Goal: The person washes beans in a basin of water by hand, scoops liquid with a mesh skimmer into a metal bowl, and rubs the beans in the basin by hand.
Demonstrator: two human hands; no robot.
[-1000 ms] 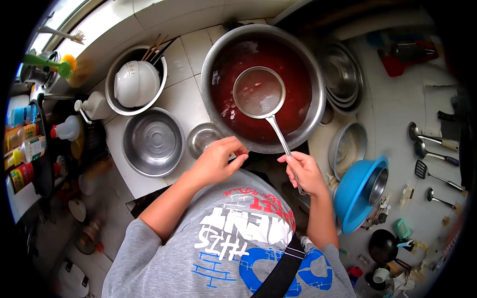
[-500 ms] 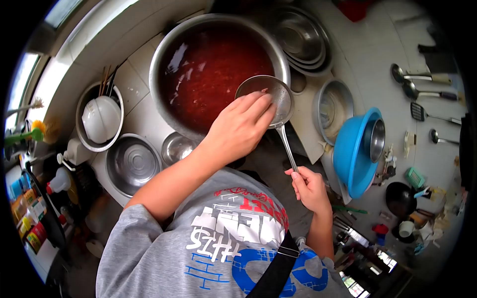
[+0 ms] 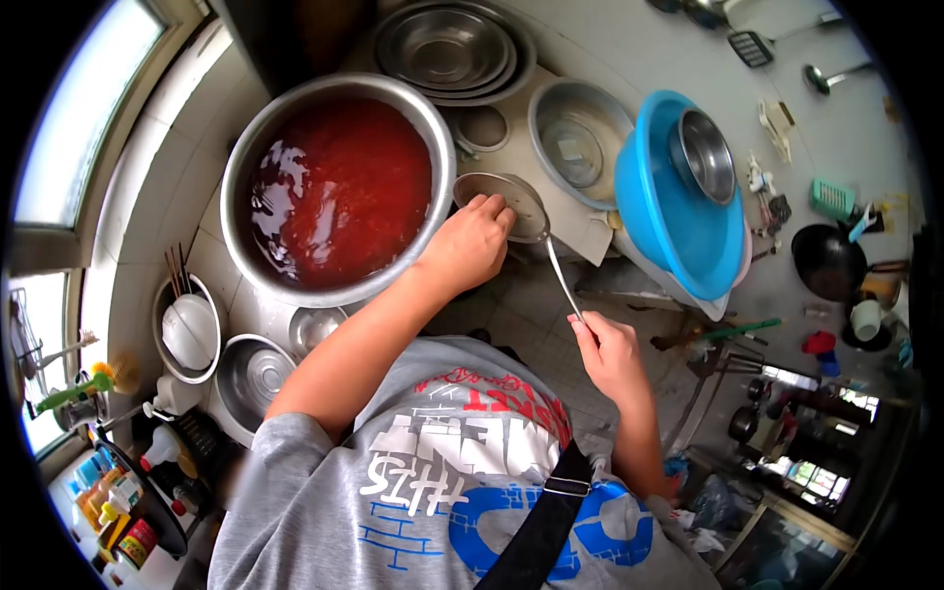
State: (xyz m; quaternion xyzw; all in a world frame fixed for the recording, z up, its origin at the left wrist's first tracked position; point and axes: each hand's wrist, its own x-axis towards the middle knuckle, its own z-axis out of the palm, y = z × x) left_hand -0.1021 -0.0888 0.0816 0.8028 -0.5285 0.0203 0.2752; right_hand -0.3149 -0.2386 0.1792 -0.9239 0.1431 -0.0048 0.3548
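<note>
My right hand (image 3: 612,356) is wrapped round the handle end of a metal strainer (image 3: 529,214), which is held out past the right rim of a large metal basin (image 3: 439,126). Dark red liquid (image 3: 339,197) fills much of that basin. My left hand (image 3: 470,241) reaches over the strainer's bowl with its fingers curled together at the near side; whatever they hold, if anything, is hidden. The strainer's mesh shows beside my fingertips.
Stacked metal bowls (image 3: 447,49) stand behind the basin. To the right are a metal basin (image 3: 580,138) and a blue basin (image 3: 678,206) with a small bowl (image 3: 706,157). Front left, a bowl (image 3: 254,379) and a pot of crockery (image 3: 189,334) sit on the counter.
The view has turned to the right. The strainer has moved from over the red liquid to beyond the basin's right rim, and my left hand has come to its bowl.
</note>
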